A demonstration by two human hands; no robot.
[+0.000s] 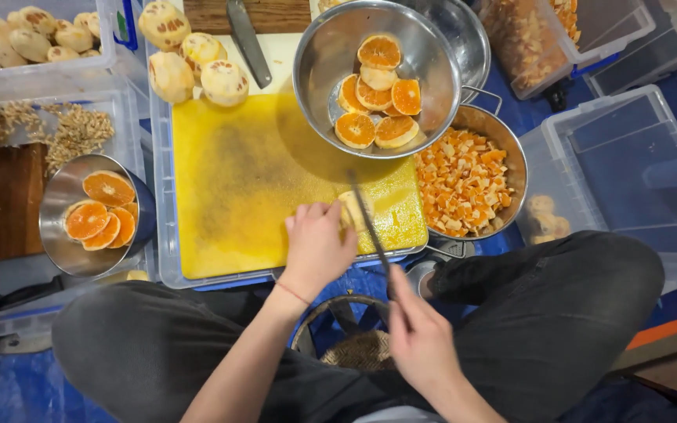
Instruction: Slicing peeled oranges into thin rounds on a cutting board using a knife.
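Head view, only one.

Left hand [319,247] sits low-centre of frame on the yellow cutting board [237,188], fingers curled together and pressed down on a pale peeled orange piece [349,210]. Piece lies at the board's lower right edge, mostly hidden under the fingers. Right hand [417,337], lower centre, fingers wrapped tight around the handle of a knife [368,221]; blade runs up to the piece, right beside the left fingertips.

Risks, my read:
- Blade is touching or nearly touching the holding fingers. A slip on wet fruit would likely nick them.
- Board looks wet and sits on a clear bin lid [162,258]; it could skate under pressure.
- Piece is near the board edge, so cut bits could drop past the pot of diced orange [464,184], right of centre.
- Steel bowl of orange halves [378,86], upper centre, rests on the pot rim; a bump could tip it.
- Second knife [248,43] lies loose at top centre, near the peeled whole oranges [193,59].

Packaging: clear plastic tubs at upper left, upper right and right edge, some with blue clips. No labels or signs that I can make out. Small steel bowl with halves [95,211] at left.
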